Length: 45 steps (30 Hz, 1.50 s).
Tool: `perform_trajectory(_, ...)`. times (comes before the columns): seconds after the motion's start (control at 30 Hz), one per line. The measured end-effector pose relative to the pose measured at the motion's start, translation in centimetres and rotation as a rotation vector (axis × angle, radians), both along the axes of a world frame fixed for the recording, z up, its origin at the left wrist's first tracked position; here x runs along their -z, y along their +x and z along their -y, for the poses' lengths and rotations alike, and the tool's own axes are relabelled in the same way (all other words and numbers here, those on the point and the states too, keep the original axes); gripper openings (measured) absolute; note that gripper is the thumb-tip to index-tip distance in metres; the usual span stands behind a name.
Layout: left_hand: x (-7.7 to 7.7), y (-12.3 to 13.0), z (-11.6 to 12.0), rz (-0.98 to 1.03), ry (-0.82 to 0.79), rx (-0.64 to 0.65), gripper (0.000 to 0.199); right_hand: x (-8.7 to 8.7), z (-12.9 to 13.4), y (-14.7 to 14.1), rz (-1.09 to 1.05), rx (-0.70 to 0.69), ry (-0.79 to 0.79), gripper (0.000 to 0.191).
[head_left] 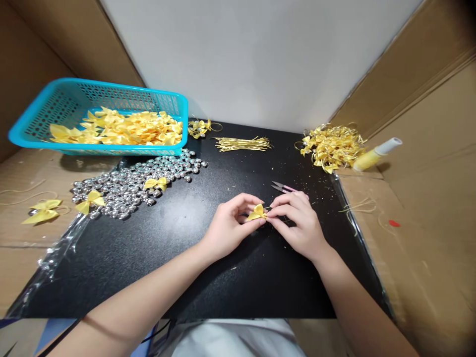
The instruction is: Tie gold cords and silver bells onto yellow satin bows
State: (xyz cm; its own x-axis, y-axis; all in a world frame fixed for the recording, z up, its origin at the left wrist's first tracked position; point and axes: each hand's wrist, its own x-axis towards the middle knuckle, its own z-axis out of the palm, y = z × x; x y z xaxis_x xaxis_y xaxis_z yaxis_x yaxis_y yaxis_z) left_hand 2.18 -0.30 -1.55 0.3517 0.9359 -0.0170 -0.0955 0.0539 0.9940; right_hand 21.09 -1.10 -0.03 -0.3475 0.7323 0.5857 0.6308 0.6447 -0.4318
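White cloth [238,341] nearest, yellow bow [256,213] beyond it

Over the black table [156,277], your left hand [231,225] grasped the bow between thumb and fingers, while your right hand [299,223] pinched at its right end. Doing this well probably called for a light left pinch, to avoid creasing it, and small, firm work from the right. Pink-handled snips [287,189] lay just beyond your right hand; silver beads [128,186] spread to the left. Farther off sat gold ties [243,144] and a blue basket [122,147] of loose bows [130,129]. No brand, label or writing could be read.
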Motion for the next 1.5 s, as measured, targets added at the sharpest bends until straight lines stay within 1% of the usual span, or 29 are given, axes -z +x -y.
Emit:
perform_trajectory(0.23, -0.1, 0.0, -0.1, 0.017, -0.067, 0.028, 0.027, 0.0, 0.1, 0.2, 0.084, -0.009, 0.003, 0.009)
perform_trajectory(0.37, -0.2, 0.1, -0.1, 0.021, -0.091, 0.034, 0.029, -0.1, 0.2, 0.1, 0.133, 0.000, -0.039, 0.008)
perform_trajectory(0.53, -0.3, 0.1, -0.1, 0.005, -0.085, 0.029, 0.028, 0.0, 0.3, 0.0, 0.117, 0.008, -0.124, 0.007)
perform_trajectory(0.63, -0.3, 0.1, -0.2, 0.017, -0.107, 0.032, 0.028, -0.1, 0.3, 0.1, 0.096, -0.001, -0.136, 0.007)
perform_trajectory(0.73, -0.3, 0.0, -0.2, 0.033, -0.126, 0.033, 0.031, -0.3, 0.3, 0.0, 0.032, -0.004, -0.109, 0.004)
perform_trajectory(0.8, -0.3, 0.0, -0.3, 0.043, -0.136, 0.032, 0.034, -0.3, 0.4, -0.2, -0.013, -0.006, -0.097, 0.006)
perform_trajectory(0.93, -0.3, 0.0, -0.2, 0.034, -0.112, 0.023, 0.037, 0.0, 0.5, -0.5, -0.030, 0.000, -0.099, 0.007)
perform_trajectory(1.03, -0.3, 0.0, -0.1, 0.015, -0.064, 0.028, 0.036, 0.3, 0.6, -0.7, -0.025, 0.033, -0.046, 0.009)
perform_trajectory(1.13, -0.2, 0.0, -0.1, 0.001, -0.035, 0.031, 0.035, 0.3, 0.7, -0.8, -0.010, 0.069, 0.009, 0.007)
perform_trajectory(1.3, -0.3, 0.0, 0.2, -0.040, -0.001, -0.015, 0.029, 0.2, 0.9, -1.2, -0.019, 0.095, 0.050, 0.008)
perform_trajectory(1.5, -0.5, -0.1, 0.4, -0.084, 0.087, 0.003, 0.024, 0.3, 1.0, -1.4, -0.001, 0.134, 0.114, 0.012)
